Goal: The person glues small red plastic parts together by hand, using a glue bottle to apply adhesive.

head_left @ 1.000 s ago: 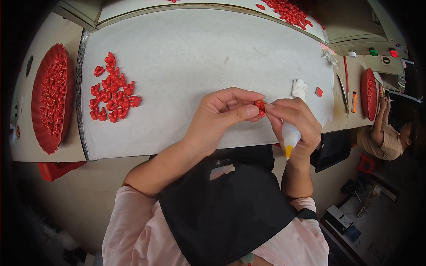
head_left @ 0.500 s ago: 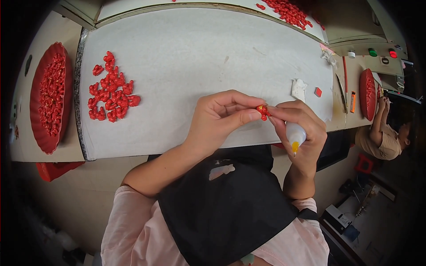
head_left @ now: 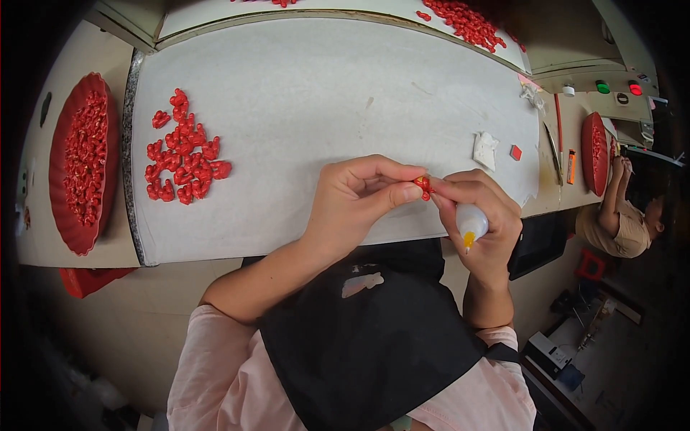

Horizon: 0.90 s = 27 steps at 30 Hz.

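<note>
A small red figurine with a touch of yellow is pinched between the thumb and fingers of my left hand. My right hand touches the same figurine with its thumb and forefinger. Tucked in the right palm is a white squeeze bottle with yellow at its tip, its nozzle pointing down toward me. Both hands are over the front edge of the white-covered table. To the left lies a loose cluster of red figurines.
A red scalloped tray full of small red pieces stands far left. More red pieces lie on a shelf behind. At right are a crumpled white tissue, a small red square, tweezers and an orange lighter. A co-worker sits far right.
The view has shifted slightly. Both hands keep hold of the figurine, and the right hand with the bottle has turned a little.
</note>
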Tool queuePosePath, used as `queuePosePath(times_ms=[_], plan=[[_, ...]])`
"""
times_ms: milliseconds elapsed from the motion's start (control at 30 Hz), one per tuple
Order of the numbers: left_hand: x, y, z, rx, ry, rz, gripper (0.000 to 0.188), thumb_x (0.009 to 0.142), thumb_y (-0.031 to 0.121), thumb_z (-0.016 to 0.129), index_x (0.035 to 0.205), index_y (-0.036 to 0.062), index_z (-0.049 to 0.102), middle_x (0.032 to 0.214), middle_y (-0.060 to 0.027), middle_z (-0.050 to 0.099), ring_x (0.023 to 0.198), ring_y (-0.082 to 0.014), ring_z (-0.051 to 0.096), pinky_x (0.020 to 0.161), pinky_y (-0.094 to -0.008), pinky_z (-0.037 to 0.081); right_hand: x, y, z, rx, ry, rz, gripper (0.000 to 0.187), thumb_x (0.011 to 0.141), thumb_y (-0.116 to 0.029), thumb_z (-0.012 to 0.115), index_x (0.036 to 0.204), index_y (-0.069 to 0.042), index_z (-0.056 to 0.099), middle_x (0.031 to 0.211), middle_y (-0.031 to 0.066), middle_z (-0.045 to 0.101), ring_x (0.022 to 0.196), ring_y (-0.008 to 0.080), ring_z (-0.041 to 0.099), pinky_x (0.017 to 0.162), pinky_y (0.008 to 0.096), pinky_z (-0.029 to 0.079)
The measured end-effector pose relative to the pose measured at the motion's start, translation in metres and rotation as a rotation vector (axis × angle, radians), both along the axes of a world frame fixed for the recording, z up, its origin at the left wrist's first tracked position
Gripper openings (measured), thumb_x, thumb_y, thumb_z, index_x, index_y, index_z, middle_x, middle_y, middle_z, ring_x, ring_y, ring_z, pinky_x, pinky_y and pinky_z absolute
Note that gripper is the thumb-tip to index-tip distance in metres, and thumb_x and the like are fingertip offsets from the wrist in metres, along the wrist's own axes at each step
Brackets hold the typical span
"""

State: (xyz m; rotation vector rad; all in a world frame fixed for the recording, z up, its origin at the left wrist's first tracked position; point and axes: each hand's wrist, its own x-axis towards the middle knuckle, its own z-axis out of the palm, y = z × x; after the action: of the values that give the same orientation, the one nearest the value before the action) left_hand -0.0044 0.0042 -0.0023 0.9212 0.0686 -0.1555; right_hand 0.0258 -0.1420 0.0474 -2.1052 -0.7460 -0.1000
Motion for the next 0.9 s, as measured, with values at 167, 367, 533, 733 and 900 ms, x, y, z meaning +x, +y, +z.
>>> queuePosePath(times_ms=[167, 367, 533, 733, 900], plan=[[0.0006, 0.0014, -0.0002, -0.005, 0.005, 0.003, 0.013, 0.074, -0.001, 0.056, 0.087, -0.0022, 0.057, 0.085, -0.0102, 0.059, 0.078, -0.0117, 0.056, 0.072, -0.0224, 0.046, 0.0004, 0.0017, -0.0011, -0.001, -0.003, -0.004, 0.022, 0.058, 0.008, 0.062, 0.079, 0.001, 0.059, 0.067, 0.01, 0.056, 0.059, 0.018, 0.054, 0.051, 0.0232, 0.042], [0.0008, 0.0015, -0.0017, -0.013, 0.008, 0.007, 0.013, 0.074, 0.0, 0.056, 0.086, -0.002, 0.057, 0.085, -0.0098, 0.059, 0.078, -0.0114, 0.056, 0.072, -0.0224, 0.046, 0.0014, 0.0019, -0.0033, 0.013, 0.021, 0.003, 0.023, 0.058, 0.009, 0.061, 0.079, 0.001, 0.059, 0.067, 0.0098, 0.055, 0.059, 0.0175, 0.054, 0.051, 0.023, 0.042], [0.0006, 0.0015, -0.002, -0.021, 0.015, 0.011, 0.012, 0.074, -0.001, 0.056, 0.086, -0.0022, 0.057, 0.085, -0.0096, 0.059, 0.077, -0.0113, 0.056, 0.071, -0.022, 0.046, 0.0019, 0.0025, -0.0038, 0.014, 0.04, 0.003, 0.022, 0.058, 0.009, 0.061, 0.078, 0.001, 0.059, 0.067, 0.0097, 0.055, 0.059, 0.0173, 0.054, 0.051, 0.0229, 0.042], [0.0008, -0.0002, -0.0029, 0.012, 0.019, 0.01, 0.012, 0.074, -0.001, 0.056, 0.086, -0.0023, 0.057, 0.084, -0.0093, 0.059, 0.077, -0.0109, 0.056, 0.071, -0.0217, 0.046, 0.0032, 0.0016, -0.0058, 0.022, 0.04, 0.017, 0.022, 0.057, 0.01, 0.06, 0.078, 0.001, 0.058, 0.067, 0.0097, 0.055, 0.059, 0.0176, 0.054, 0.051, 0.0229, 0.041], [0.002, -0.0009, -0.0025, 0.029, 0.012, 0.017, 0.012, 0.074, 0.0, 0.056, 0.085, -0.0023, 0.057, 0.083, -0.009, 0.059, 0.076, -0.0107, 0.056, 0.07, -0.0215, 0.046, 0.0051, 0.0004, -0.008, 0.032, 0.031, 0.026, 0.022, 0.058, 0.01, 0.059, 0.077, 0.001, 0.058, 0.067, 0.0098, 0.055, 0.059, 0.0178, 0.054, 0.051, 0.023, 0.041]])
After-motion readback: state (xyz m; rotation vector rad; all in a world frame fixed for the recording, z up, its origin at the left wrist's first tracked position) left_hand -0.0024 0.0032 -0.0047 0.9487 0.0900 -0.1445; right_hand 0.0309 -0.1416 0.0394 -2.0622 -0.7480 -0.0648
